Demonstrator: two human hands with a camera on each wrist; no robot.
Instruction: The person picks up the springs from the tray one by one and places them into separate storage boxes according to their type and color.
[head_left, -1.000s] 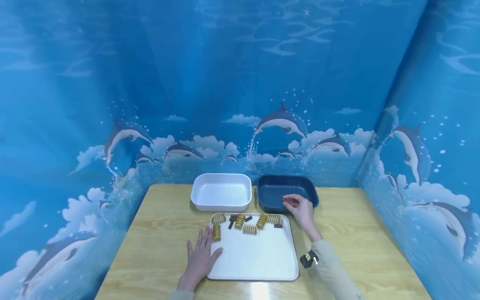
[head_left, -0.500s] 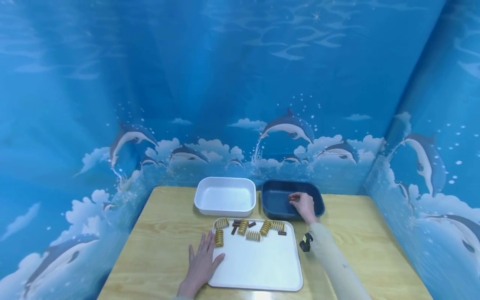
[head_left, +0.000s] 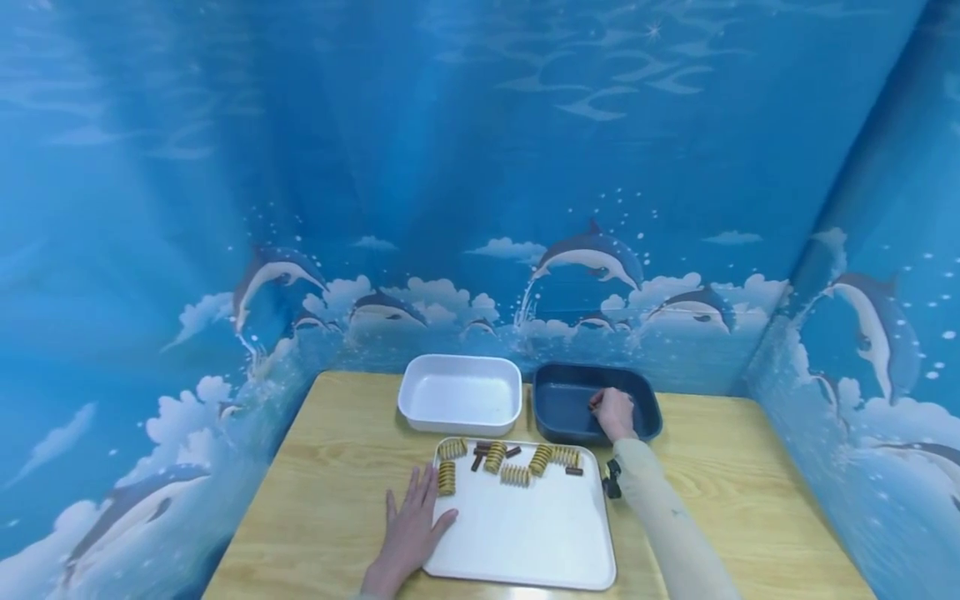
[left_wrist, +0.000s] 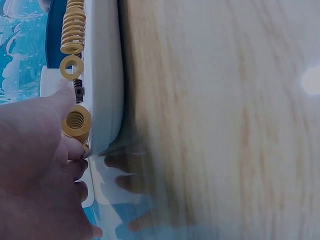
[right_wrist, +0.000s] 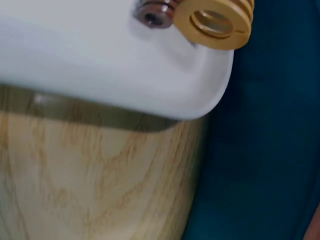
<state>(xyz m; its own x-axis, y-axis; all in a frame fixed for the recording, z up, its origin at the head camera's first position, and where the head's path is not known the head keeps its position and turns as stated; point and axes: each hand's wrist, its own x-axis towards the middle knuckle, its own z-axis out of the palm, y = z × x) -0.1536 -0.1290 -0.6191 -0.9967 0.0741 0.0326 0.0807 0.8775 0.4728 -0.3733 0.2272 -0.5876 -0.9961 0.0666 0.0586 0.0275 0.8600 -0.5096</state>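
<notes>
Inside the dark blue bin [head_left: 558, 396], my right hand [head_left: 617, 413] is lowered, pinching a small brown spring [head_left: 595, 406] at its fingertips. My left hand [head_left: 411, 527] lies with fingers spread on the left edge of the white tray [head_left: 525, 537]. Just beside its fingertips stands a yellow spring [head_left: 447, 478]; the left wrist view shows that yellow spring [left_wrist: 76, 121] end-on near the fingers. Several more yellow springs and small brown springs [head_left: 573, 472] lie along the tray's far side. A brown spring [right_wrist: 155, 14] and a yellow spring [right_wrist: 215, 25] show at the tray corner in the right wrist view.
A white bin [head_left: 461, 392] stands left of the dark blue one, both behind the tray on the wooden table [head_left: 330, 483]. A blue dolphin-print curtain [head_left: 450, 208] hangs behind and at both sides. A small black device [head_left: 612, 479] sits at the right wrist.
My right hand has moved from the near rim of the dark blue bin down into it, still pinching the brown spring. The left hand stays at the tray's edge. The head view has shifted slightly.
</notes>
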